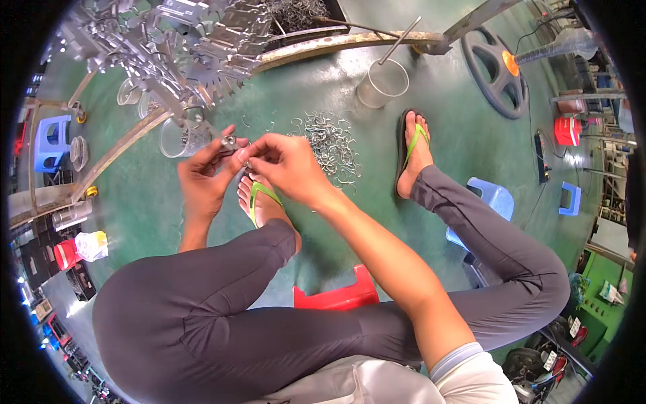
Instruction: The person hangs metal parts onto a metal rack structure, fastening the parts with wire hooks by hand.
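My left hand [204, 180] is closed around a small shiny metal piece [229, 142], which sticks up between thumb and fingers. Close against it, my right hand [288, 165] pinches with thumb and forefinger. Whatever lies in that pinch is too small and too covered to name. Beyond the right hand, a loose pile of small curved metal hooks [330, 147] lies on the green floor. Just above the left hand, many flat metal brackets [195, 50] hang in a dense cluster. A clear plastic cup [185, 139] with small metal parts stands beneath them.
Behind the pile stands a clear tub [382, 86] with a rod in it. A rusty metal frame [323, 42] crosses the far side, near a dark tray of metal bits [296, 15]. A red stool [343, 291] is below me; a blue stool [494, 200] stands to the right.
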